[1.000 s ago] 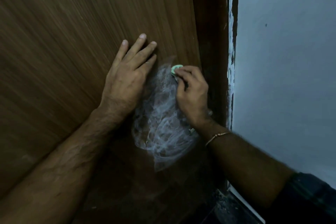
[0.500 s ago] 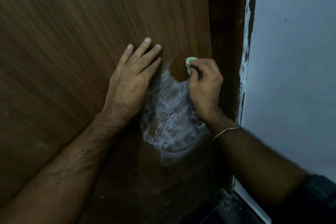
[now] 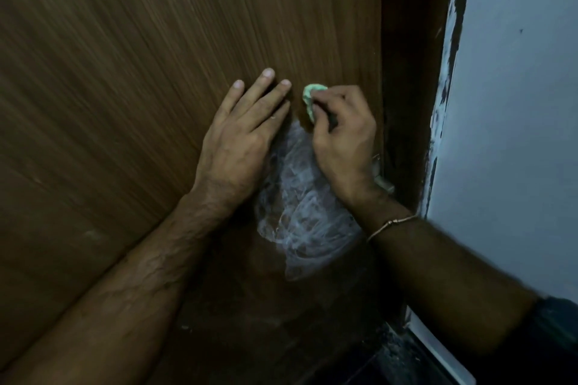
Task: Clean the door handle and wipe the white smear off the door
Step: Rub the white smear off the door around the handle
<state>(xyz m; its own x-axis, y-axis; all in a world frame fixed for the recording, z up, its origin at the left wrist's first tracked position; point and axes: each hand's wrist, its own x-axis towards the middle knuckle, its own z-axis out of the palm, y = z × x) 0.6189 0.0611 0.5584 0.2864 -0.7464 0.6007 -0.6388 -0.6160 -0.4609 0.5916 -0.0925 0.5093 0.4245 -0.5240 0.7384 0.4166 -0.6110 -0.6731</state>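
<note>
The right hand (image 3: 342,147) pinches a green pad (image 3: 310,101), now higher above the white smear (image 3: 305,212); the left hand (image 3: 244,137) stays flat, fingers straight, on the door (image 3: 156,72).

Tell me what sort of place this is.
Likely an indoor doorway in a home: a wood-grain door, a dark frame with chipped white paint, and a pale painted wall beside it.

Dim home interior, brown wood-grain door (image 3: 156,72), dark frame (image 3: 409,72), painted wall (image 3: 516,103)
</note>
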